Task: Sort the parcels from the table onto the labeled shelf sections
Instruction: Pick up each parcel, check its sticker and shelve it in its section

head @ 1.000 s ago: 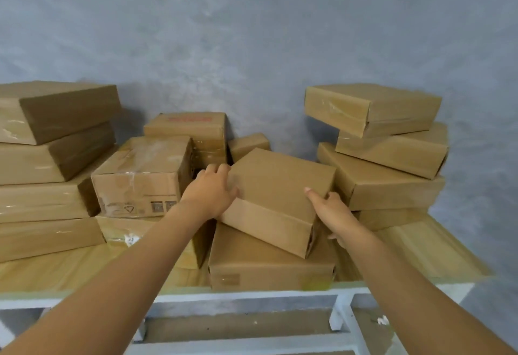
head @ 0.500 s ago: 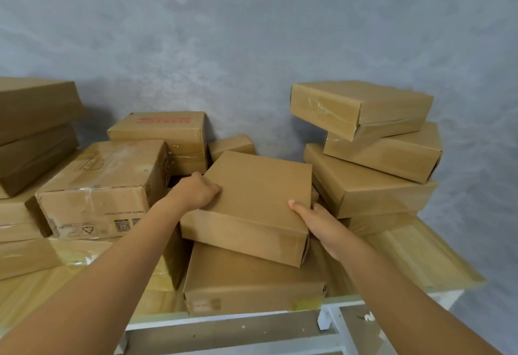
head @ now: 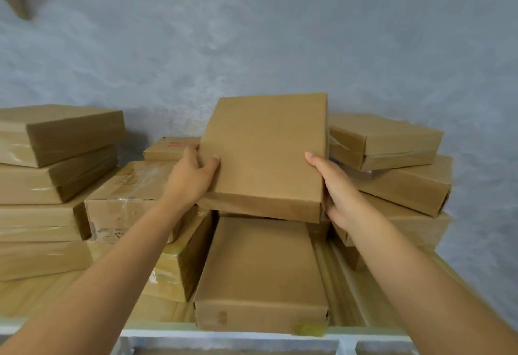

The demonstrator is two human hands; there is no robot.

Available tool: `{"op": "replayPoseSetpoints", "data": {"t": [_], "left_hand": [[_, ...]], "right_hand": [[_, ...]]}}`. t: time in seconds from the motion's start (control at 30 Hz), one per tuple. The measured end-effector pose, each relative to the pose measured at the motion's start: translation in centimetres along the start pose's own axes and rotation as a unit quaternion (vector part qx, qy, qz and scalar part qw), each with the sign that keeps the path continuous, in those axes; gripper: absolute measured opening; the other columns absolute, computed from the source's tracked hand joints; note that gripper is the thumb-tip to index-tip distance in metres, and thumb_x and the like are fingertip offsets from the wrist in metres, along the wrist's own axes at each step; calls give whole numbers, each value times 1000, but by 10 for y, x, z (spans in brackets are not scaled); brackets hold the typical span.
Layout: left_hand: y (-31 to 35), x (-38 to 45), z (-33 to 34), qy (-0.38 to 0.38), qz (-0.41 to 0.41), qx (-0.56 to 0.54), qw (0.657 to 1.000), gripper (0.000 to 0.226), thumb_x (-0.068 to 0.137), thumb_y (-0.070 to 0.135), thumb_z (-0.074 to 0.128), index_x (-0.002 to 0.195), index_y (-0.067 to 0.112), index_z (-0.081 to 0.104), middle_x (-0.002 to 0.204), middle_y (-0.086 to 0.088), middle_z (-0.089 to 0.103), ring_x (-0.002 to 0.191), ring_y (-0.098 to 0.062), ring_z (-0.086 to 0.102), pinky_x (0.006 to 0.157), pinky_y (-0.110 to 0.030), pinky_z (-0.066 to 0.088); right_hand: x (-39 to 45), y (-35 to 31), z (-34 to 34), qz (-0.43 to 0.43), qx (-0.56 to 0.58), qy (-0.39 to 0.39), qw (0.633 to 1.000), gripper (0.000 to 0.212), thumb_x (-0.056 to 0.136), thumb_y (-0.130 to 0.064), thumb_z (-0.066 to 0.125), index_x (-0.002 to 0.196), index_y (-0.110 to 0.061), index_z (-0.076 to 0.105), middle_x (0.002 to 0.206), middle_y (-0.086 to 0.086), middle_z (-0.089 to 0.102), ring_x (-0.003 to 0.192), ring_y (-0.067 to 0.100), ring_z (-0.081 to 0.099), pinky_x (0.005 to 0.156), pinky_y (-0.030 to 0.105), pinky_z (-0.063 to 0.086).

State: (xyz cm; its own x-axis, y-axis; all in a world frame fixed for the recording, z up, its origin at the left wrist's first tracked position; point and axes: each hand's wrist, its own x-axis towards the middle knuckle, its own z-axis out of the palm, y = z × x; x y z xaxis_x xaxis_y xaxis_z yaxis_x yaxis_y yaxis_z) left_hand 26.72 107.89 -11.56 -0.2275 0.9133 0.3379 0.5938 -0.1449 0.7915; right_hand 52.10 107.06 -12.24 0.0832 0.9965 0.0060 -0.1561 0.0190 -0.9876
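A flat brown parcel (head: 266,155) is held up in the middle of the view, its far edge tilted upward. My left hand (head: 189,179) grips its left side with the thumb on top. My right hand (head: 336,189) grips its right side the same way. Directly below it a similar brown parcel (head: 260,273) lies flat at the front of the wooden table (head: 347,279). No shelf is in view.
A tall stack of brown parcels (head: 53,186) fills the left. A taped box with printed symbols (head: 126,200) sits left of centre, a red-lettered box (head: 168,148) behind it. Another stack (head: 392,164) leans at the right. A grey wall rises behind.
Both hands have lifted the flat parcel off the lower one and tipped its far edge up. The camera has moved closer and lower toward the table.
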Motion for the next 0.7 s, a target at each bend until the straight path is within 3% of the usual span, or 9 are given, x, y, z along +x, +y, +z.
{"op": "replayPoseSetpoints", "data": {"t": [0.1,0.2,0.27,0.37,0.5,0.57,0.6,0.67,0.7], "left_hand": [[-3,-9,-1,-36,6,9,999,63,99,43,51,151,18,27,145,-11,47,127,-29,50,93,-36,42],[16,-23,3,-109,41,9,993,65,99,45,52,153,21,27,150,-5,40,132,-25,44,101,-31,35],[39,-35,7,-173,34,-53,983,72,97,52,51,155,21,22,141,4,43,124,-19,48,99,-30,38],[65,-47,8,-216,-20,-229,949,82,87,61,62,152,29,23,138,11,47,122,-16,51,101,-46,48],[67,-46,5,-151,-73,-354,920,41,83,48,74,115,28,58,111,6,72,105,-18,68,90,-46,54],[62,-42,7,-90,-107,-400,906,73,68,53,85,124,18,54,111,1,72,99,-19,71,83,-41,57],[60,-41,8,-52,-115,-402,907,89,61,55,88,129,15,47,114,0,70,99,-18,69,83,-38,56],[57,-44,9,18,-105,-382,918,97,62,54,88,136,22,33,115,5,61,100,-14,63,84,-34,51],[54,-44,9,37,-97,-374,922,102,63,52,88,141,24,28,116,6,58,102,-13,61,85,-33,50]], "right_hand": [[-10,-9,7,-69,-31,25,997,87,73,-50,81,146,-28,39,129,-1,63,109,19,65,99,44,52],[-28,-13,20,-156,-124,62,978,102,74,-47,81,155,-34,20,144,-4,49,124,19,54,105,41,46],[-40,-12,33,-222,-203,87,950,108,73,-49,82,156,-34,14,155,-6,35,138,15,39,107,30,35],[-56,-11,47,-299,-288,69,907,114,73,-54,80,158,-32,8,157,-8,29,132,1,31,99,19,31],[-65,-12,54,-321,-348,5,881,84,86,-43,73,155,-29,27,153,-11,38,135,3,38,109,29,41],[-68,-13,58,-322,-338,-42,884,66,92,-35,67,151,-30,37,151,-14,41,135,-1,38,112,25,37],[-70,-12,59,-323,-333,-65,884,61,94,-31,65,150,-29,40,152,-15,41,132,-11,34,111,15,32],[-73,-10,59,-323,-331,-100,881,57,96,-26,62,149,-29,42,153,-17,39,118,-35,23,101,-4,22],[-73,-8,58,-321,-329,-116,881,56,97,-25,61,149,-30,42,153,-19,39,113,-41,19,101,-5,20]]}}
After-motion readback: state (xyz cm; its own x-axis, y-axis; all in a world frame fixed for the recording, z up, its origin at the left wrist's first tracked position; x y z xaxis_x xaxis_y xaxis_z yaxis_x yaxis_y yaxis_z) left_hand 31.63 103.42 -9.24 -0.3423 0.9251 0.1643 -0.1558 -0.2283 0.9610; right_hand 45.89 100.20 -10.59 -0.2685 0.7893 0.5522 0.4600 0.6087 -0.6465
